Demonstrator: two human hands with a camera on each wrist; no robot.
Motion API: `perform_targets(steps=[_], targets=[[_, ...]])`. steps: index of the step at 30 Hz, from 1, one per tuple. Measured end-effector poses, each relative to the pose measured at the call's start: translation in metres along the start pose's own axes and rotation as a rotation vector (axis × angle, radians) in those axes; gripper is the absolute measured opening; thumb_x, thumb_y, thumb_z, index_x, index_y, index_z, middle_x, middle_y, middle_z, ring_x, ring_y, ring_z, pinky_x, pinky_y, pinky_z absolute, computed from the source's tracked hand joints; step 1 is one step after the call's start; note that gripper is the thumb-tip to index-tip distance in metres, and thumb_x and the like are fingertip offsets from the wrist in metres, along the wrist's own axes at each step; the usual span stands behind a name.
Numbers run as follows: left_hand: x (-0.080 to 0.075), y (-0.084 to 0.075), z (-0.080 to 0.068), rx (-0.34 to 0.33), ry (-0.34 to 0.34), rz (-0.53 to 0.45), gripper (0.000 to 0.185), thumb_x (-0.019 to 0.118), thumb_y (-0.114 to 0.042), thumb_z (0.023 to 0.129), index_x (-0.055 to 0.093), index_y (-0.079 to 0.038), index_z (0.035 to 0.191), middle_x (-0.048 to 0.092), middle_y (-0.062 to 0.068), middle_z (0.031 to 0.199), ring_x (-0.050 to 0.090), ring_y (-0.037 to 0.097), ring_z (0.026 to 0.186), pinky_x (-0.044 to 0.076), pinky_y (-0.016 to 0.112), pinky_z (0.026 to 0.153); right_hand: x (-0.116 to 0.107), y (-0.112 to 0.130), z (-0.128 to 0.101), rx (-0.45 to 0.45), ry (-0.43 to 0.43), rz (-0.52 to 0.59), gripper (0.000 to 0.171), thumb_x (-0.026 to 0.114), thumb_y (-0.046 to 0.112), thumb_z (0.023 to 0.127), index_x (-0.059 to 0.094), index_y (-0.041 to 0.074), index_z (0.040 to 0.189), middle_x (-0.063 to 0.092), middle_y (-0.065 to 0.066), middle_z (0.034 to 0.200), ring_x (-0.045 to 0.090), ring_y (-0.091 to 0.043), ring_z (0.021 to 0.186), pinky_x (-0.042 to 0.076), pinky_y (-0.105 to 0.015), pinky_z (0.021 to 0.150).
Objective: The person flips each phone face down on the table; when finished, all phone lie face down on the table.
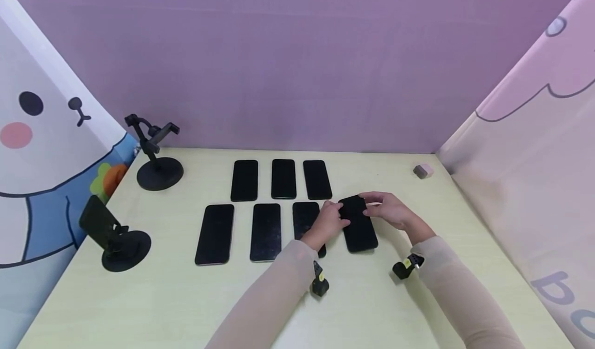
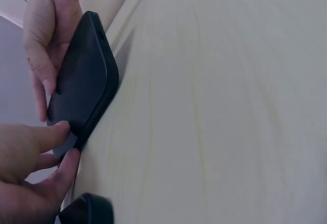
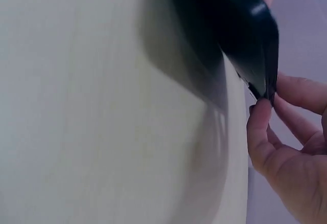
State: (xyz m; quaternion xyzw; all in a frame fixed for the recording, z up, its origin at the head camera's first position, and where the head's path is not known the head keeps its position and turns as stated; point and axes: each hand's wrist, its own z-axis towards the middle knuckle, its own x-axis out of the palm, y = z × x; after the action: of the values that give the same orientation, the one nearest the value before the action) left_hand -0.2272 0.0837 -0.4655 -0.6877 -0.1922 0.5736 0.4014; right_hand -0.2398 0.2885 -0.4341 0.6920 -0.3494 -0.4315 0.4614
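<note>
A black smartphone (image 1: 360, 231) is held between both hands at the right end of the near row, screen up. It tilts off the table in the left wrist view (image 2: 84, 75). My left hand (image 1: 327, 223) pinches its left edge with thumb and fingers. My right hand (image 1: 389, 209) grips the far right edge; the right wrist view shows those fingertips (image 3: 261, 109) at the phone's corner. Under the left hand and wrist lies another smartphone (image 1: 305, 217), partly hidden. Two more smartphones (image 1: 265, 233) (image 1: 215, 234) continue this near row leftward.
Behind is a far row of three smartphones (image 1: 244, 180) (image 1: 283, 179) (image 1: 317, 179). Two black stands (image 1: 160, 173) (image 1: 126, 250) occupy the left side, the nearer bearing a dark panel. A small grey-and-pink block (image 1: 423, 171) sits at the back right. Fabric walls enclose the table (image 1: 153, 307).
</note>
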Motion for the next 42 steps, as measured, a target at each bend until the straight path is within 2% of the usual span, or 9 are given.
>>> perform_targets(steps=[4,13,21,26,30,34,37,42], targets=[[0.001,-0.002,-0.001,-0.003,0.018,-0.007,0.050,0.071,-0.015,0.091,0.055,0.004,0.134,0.053,0.013,0.107,0.060,0.020,0.090,0.046,0.027,0.088,-0.002,0.003,-0.001,-0.006,0.010,0.048,0.055,0.061,-0.006,0.090,0.040,-0.012,0.140,0.044,-0.031,0.134,0.060,-0.019,0.103,0.050,-0.031,0.089],[0.003,-0.002,0.000,0.038,-0.021,-0.023,0.046,0.070,-0.016,0.092,0.058,0.001,0.132,0.053,0.006,0.091,0.055,0.020,0.088,0.046,0.027,0.087,-0.002,0.010,-0.003,-0.020,0.029,0.091,0.054,0.059,-0.005,0.092,0.038,-0.014,0.140,0.045,-0.029,0.131,0.061,-0.015,0.100,0.050,-0.031,0.089],[0.008,-0.004,-0.002,0.031,-0.073,-0.162,0.045,0.069,-0.016,0.092,0.058,0.002,0.131,0.052,0.005,0.091,0.055,0.018,0.085,0.046,0.027,0.081,-0.001,0.012,-0.003,-0.039,0.039,0.141,0.054,0.058,-0.006,0.093,0.035,-0.014,0.141,0.043,-0.029,0.135,0.062,-0.015,0.101,0.049,-0.029,0.089],[0.015,-0.006,0.000,0.060,-0.122,-0.244,0.046,0.068,-0.013,0.091,0.056,0.001,0.134,0.057,0.010,0.098,0.058,0.020,0.090,0.047,0.027,0.082,0.001,0.015,-0.003,-0.060,0.052,0.190,0.055,0.056,-0.009,0.093,0.032,-0.016,0.142,0.038,-0.033,0.138,0.062,-0.019,0.104,0.050,-0.030,0.088],[0.017,-0.007,0.000,0.057,-0.143,-0.356,0.047,0.066,-0.012,0.093,0.054,-0.002,0.137,0.059,0.013,0.109,0.062,0.022,0.098,0.048,0.026,0.083,0.003,0.016,-0.003,-0.066,0.059,0.206,0.055,0.054,-0.010,0.093,0.031,-0.015,0.143,0.037,-0.033,0.140,0.061,-0.020,0.106,0.050,-0.030,0.088],[0.020,-0.008,0.000,0.035,-0.137,-0.584,0.045,0.064,-0.008,0.095,0.053,-0.005,0.139,0.059,0.014,0.114,0.065,0.019,0.094,0.053,0.025,0.071,0.004,0.015,-0.003,-0.056,0.065,0.210,0.054,0.053,-0.009,0.095,0.030,-0.015,0.143,0.036,-0.033,0.141,0.060,-0.021,0.109,0.050,-0.033,0.090],[0.021,-0.009,0.000,-0.010,-0.139,-0.729,0.044,0.063,-0.008,0.095,0.054,-0.008,0.138,0.059,0.012,0.114,0.064,0.015,0.085,0.054,0.026,0.063,0.005,0.014,-0.003,-0.051,0.067,0.221,0.053,0.052,-0.009,0.096,0.030,-0.015,0.143,0.036,-0.032,0.143,0.059,-0.022,0.111,0.049,-0.038,0.093],[0.021,-0.009,-0.001,-0.064,-0.159,-0.847,0.040,0.064,-0.011,0.096,0.058,-0.012,0.135,0.060,0.009,0.113,0.065,0.015,0.083,0.057,0.033,0.069,0.008,0.012,-0.002,-0.061,0.077,0.220,0.053,0.049,-0.009,0.097,0.028,-0.014,0.145,0.034,-0.034,0.143,0.059,-0.017,0.109,0.048,-0.041,0.094]])
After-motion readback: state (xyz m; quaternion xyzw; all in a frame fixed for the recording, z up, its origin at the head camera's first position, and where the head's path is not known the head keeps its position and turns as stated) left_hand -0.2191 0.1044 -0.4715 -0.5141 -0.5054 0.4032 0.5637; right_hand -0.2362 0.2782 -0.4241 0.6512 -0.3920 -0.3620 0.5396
